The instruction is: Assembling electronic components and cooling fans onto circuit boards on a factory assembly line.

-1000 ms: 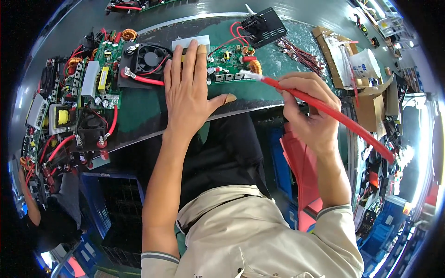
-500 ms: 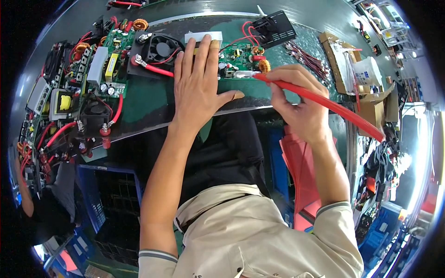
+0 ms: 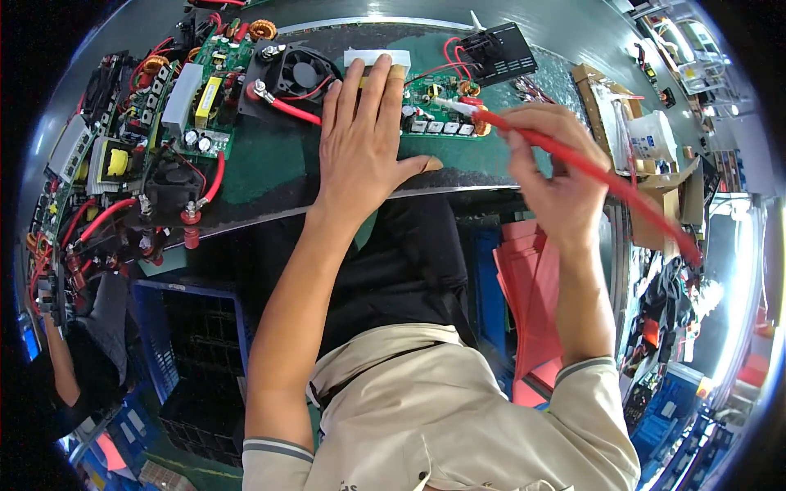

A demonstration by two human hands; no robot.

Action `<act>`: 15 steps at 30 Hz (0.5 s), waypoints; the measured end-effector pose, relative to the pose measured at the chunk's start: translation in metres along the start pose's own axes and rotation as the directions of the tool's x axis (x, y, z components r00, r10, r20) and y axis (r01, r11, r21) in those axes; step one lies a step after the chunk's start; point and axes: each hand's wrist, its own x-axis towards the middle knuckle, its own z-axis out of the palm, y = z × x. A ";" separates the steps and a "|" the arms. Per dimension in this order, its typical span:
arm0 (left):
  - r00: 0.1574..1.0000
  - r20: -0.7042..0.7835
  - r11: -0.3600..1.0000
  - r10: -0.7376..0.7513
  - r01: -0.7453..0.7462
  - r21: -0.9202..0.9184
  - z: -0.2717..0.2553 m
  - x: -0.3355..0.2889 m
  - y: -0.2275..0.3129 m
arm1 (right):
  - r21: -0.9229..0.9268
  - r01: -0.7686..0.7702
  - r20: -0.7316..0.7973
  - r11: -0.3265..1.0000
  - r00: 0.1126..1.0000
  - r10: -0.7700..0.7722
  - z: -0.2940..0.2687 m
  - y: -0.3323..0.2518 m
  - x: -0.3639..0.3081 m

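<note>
A green circuit board (image 3: 422, 88) lies on the dark bench top, with a black fan (image 3: 304, 74) at its left end and a black vented end plate (image 3: 501, 54) at its far right. My left hand (image 3: 360, 155) rests flat over the board's left part, fingers stretched out and thumb apart, partly hiding a pale heat sink (image 3: 399, 57). In my right hand (image 3: 565, 184) is a long red-handled brush (image 3: 594, 159), gripped near its head. Its white bristles reach over the board beside a copper coil (image 3: 483, 124); whether they touch cannot be seen.
Several similar boards (image 3: 176, 106) with fans and red cables stand at the left. Another person's arm (image 3: 61, 360) shows at the left rim. A cardboard box (image 3: 589, 98) and a wire bundle (image 3: 530, 88) are at the right. Below are a blue crate (image 3: 149, 315) and red sheets (image 3: 528, 303).
The board, fan and my left hand appear slightly further right. The brush head has shifted from the board's near edge toward its middle, and my right hand has moved right.
</note>
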 end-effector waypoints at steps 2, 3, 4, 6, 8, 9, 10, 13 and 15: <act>1.000 -0.011 1.000 0.001 -0.001 0.005 0.001 -0.001 0.000 | 0.074 -0.096 0.023 0.993 0.995 0.095 -0.008 -0.002 -0.004; 1.000 -0.024 1.000 0.004 -0.003 0.015 0.001 -0.001 0.000 | 0.070 -0.096 0.042 0.993 0.995 0.093 -0.011 -0.002 -0.004; 1.000 -0.024 1.000 0.006 -0.005 0.012 0.001 0.000 -0.001 | 0.067 -0.097 0.041 0.993 0.995 0.095 -0.012 -0.004 -0.006; 1.000 -0.018 1.000 -0.003 0.003 0.012 0.002 0.000 -0.001 | 0.057 -0.128 0.059 0.990 0.990 0.124 -0.011 -0.007 -0.007; 1.000 -0.023 1.000 0.004 -0.004 0.007 0.003 0.003 -0.001 | 0.050 -0.120 0.078 0.992 0.990 0.116 -0.009 -0.005 -0.008; 1.000 -0.025 1.000 0.009 -0.008 0.005 0.004 0.002 -0.001 | 0.048 -0.113 0.098 0.992 0.989 0.108 -0.006 -0.003 -0.009; 1.000 -0.023 1.000 0.009 -0.009 0.010 0.003 0.003 -0.002 | 0.051 -0.122 0.119 0.991 0.986 0.115 -0.001 -0.003 -0.008; 1.000 -0.015 0.999 0.011 -0.011 0.053 -0.009 0.005 -0.001 | 0.017 -0.030 0.055 0.999 0.998 0.029 0.008 0.000 0.002; 0.998 0.058 0.999 -0.013 0.010 0.051 -0.024 0.008 0.005 | -0.179 0.128 -0.067 0.975 0.988 -0.142 -0.015 0.001 0.009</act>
